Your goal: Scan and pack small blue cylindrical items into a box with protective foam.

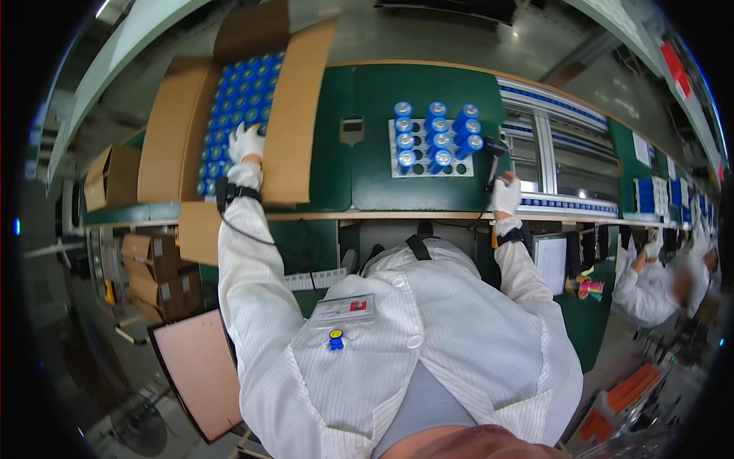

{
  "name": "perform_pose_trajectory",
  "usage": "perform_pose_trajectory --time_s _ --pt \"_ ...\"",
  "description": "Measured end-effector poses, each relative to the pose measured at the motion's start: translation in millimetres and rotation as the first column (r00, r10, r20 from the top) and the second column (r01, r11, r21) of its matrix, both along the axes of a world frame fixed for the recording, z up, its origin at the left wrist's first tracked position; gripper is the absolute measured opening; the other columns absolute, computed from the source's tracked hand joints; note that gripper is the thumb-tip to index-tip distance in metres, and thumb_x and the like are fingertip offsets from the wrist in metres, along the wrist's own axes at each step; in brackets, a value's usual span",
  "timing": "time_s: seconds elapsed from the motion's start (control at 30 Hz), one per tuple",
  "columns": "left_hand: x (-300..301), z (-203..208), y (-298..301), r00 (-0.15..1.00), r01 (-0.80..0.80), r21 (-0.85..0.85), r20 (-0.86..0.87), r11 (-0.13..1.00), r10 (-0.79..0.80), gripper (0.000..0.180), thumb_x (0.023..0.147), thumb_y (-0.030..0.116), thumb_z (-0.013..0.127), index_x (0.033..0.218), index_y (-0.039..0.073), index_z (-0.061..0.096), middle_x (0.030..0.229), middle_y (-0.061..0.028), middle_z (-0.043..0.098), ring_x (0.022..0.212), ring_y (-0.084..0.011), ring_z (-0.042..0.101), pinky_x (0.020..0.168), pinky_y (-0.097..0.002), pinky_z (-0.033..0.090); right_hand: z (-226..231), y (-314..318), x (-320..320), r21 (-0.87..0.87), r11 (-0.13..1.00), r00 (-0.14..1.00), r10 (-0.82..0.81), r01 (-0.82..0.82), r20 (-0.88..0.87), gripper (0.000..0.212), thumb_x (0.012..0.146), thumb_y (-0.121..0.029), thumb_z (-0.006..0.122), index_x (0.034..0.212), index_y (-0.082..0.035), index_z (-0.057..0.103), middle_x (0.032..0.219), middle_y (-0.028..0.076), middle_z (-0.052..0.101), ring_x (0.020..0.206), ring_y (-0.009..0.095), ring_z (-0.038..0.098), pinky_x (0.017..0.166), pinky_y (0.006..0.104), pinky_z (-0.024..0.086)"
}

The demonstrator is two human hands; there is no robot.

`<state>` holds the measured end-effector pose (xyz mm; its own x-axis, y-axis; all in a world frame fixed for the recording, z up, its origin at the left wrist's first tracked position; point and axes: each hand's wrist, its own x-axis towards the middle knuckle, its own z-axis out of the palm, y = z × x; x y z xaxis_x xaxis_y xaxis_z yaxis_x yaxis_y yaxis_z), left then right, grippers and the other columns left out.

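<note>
My white-gloved left hand reaches into an open cardboard box, its fingers apart over the tops of the cells. Rows of blue cylindrical battery cells fill the box. What lies beneath the palm is hidden. My gloved right hand is closed at the handle of a black handheld scanner, by the right side of the green work mat. Between my hands a white perforated tray bears several upright blue cells in three columns, with bare holes among them.
A roller conveyor with metal rails runs to the right of the mat. Smaller cartons are stacked at lower left. A black cable hangs from my left wrist strap. Another person works at the far right.
</note>
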<state>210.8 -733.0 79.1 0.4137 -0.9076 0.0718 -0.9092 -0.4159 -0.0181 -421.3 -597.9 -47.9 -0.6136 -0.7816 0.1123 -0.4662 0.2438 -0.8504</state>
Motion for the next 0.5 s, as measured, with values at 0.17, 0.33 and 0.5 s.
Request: perform_pose_trajectory --time_s 0.17,0.33,0.5 --pt "1 -4 -1 0.995 -0.077 0.036 -0.059 0.996 0.079 0.041 0.082 0.05 0.066 0.12 0.035 0.07 0.153 0.0006 0.042 0.141 -0.0318 0.034 0.111 -0.0497 0.034 1 -16 20 0.15 0.989 0.99 0.022 -0.001 -0.143 0.045 0.08 -0.025 0.074 0.114 0.001 0.064 0.104 0.023 0.068 0.097 0.038 0.066 0.086 0.0401 0.051" --pt "46 -15 6 0.974 0.19 -0.171 0.156 0.967 -0.164 0.027 0.076 0.037 0.068 0.099 0.028 0.078 0.135 -0.0029 0.061 0.122 -0.0319 0.053 0.106 -0.0414 0.041 -9 -39 19 0.18 0.966 0.982 0.19 -0.188 0.007 0.045 0.078 -0.026 0.073 0.113 0.001 0.065 0.102 0.024 0.071 0.095 0.038 0.069 0.082 0.0422 0.052" --pt "20 22 11 0.937 0.139 -0.457 -0.227 0.879 -0.267 0.047 0.074 0.031 0.079 0.113 0.005 0.07 0.127 -0.0164 0.063 0.117 -0.0358 0.057 0.105 -0.0412 0.043 -11 -29 -5 0.04 0.989 0.988 0.143 -0.145 0.056 0.047 0.085 -0.01 0.066 0.127 0.006 0.053 0.114 0.017 0.061 0.101 0.024 0.061 0.089 0.0348 0.047"
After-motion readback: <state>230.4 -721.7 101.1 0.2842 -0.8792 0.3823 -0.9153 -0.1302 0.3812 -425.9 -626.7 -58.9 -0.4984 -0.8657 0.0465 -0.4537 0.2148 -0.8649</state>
